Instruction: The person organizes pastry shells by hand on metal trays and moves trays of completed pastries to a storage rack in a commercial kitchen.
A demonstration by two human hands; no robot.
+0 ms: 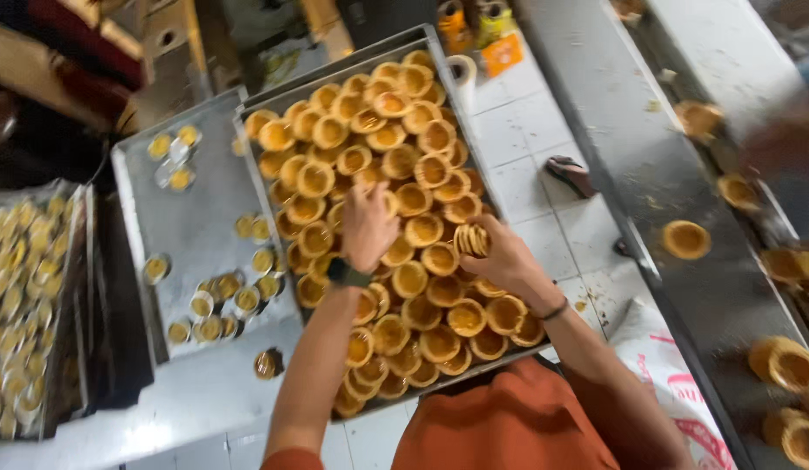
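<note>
Tart shells [396,218] crowded the metal tray [253,187] almost untouched; right hand [500,257] gripped a small stack [470,239] already gathered, left hand [368,224] curled down onto another, grip unclear.

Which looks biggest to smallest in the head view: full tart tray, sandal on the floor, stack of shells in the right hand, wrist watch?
1. Full tart tray
2. Sandal
3. Stack of shells in the right hand
4. Watch on the left hand wrist

The stack and the watch look nearly alike; treat that order as unsure.
</note>
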